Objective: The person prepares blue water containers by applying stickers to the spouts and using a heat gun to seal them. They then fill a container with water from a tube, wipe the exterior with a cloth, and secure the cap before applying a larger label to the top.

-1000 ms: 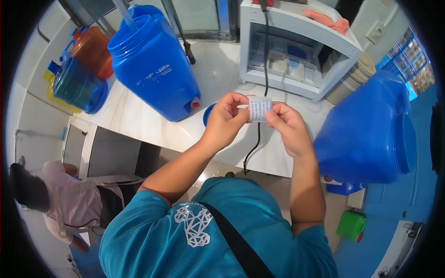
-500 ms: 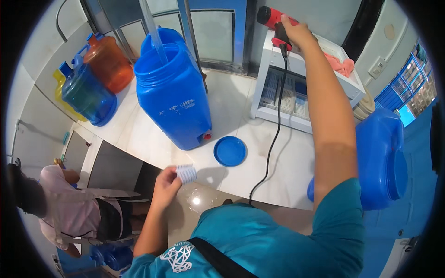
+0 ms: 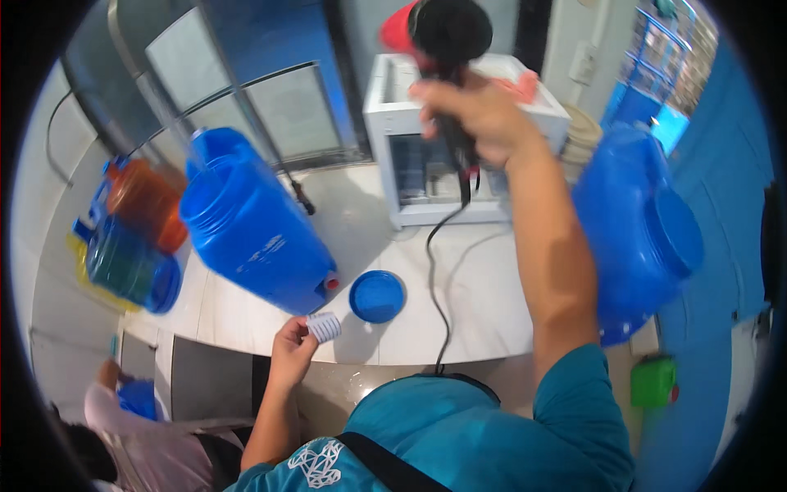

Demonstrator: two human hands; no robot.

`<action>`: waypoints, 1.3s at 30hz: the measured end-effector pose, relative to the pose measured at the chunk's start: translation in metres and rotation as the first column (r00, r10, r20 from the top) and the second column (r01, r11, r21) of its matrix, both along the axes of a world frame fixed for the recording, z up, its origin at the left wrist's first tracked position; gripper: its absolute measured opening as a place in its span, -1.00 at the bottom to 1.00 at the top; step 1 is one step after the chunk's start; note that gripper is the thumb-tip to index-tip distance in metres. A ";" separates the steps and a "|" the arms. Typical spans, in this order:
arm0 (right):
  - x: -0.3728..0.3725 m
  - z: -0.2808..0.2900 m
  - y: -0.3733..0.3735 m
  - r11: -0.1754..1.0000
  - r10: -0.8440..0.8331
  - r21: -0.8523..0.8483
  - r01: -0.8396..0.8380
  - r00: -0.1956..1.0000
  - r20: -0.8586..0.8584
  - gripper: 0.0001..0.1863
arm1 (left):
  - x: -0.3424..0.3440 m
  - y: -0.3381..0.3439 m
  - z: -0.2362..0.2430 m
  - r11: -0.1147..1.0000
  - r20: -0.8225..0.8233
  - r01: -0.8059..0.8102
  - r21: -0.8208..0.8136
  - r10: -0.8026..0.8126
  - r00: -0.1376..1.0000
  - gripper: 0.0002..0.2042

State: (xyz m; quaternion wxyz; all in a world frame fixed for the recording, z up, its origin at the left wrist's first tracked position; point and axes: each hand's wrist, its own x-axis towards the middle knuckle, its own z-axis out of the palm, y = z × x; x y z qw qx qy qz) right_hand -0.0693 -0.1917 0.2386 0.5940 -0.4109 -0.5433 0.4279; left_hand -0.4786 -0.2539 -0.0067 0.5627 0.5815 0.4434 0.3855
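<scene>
My right hand (image 3: 479, 119) is wrapped round the handle of a red and black hot-air blower (image 3: 434, 37), raised above the front of a white shelf unit, its black cord (image 3: 443, 312) running down over the counter. My left hand (image 3: 291, 348) pinches a small white printed label (image 3: 325, 326) near the counter's front edge. A blue open jerrycan (image 3: 254, 230) with a clear tube in its mouth stands behind the label. Its round blue lid (image 3: 375, 295) lies flat beside it on the white counter (image 3: 402, 344).
Coloured water jugs (image 3: 143, 201) stand at the left. The white shelf unit (image 3: 384, 123), holding pink cloth, stands at the back. A capped blue jerrycan (image 3: 623, 230) is at the right, a green container (image 3: 652, 377) below it. Another person (image 3: 131, 443) bends at the lower left.
Both hands held the label a second ago; my right hand then took the blower off the shelf unit and has lifted it leftward, toward me. My left hand still has the label.
</scene>
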 end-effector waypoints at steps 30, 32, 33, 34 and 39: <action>0.098 -0.243 -0.728 0.539 -0.730 -0.510 0.670 0.674 0.114 -0.50 | 0.432 -0.266 -0.095 0.936 0.084 0.084 -0.340 -0.059 0.995 -0.79; 0.108 -0.252 -0.744 0.531 -0.731 -0.544 0.650 0.676 0.094 -0.53 | 0.446 -0.276 -0.103 0.926 0.116 0.009 -0.377 0.038 0.993 -0.75; 0.114 -0.256 -0.748 0.534 -0.726 -0.558 0.635 0.683 0.082 -0.55 | 0.453 -0.280 -0.102 0.927 0.119 0.004 -0.375 0.043 0.992 -0.75; 0.117 -0.260 -0.752 0.538 -0.721 -0.574 0.617 0.690 0.067 -0.57 | 0.459 -0.284 -0.102 0.927 0.109 -0.042 -0.372 0.089 0.990 -0.75; 0.128 -0.278 -0.755 0.559 -0.698 -0.669 0.490 0.714 -0.060 -0.64 | 0.478 -0.296 -0.112 0.980 0.101 -0.141 -0.142 0.156 0.983 -0.75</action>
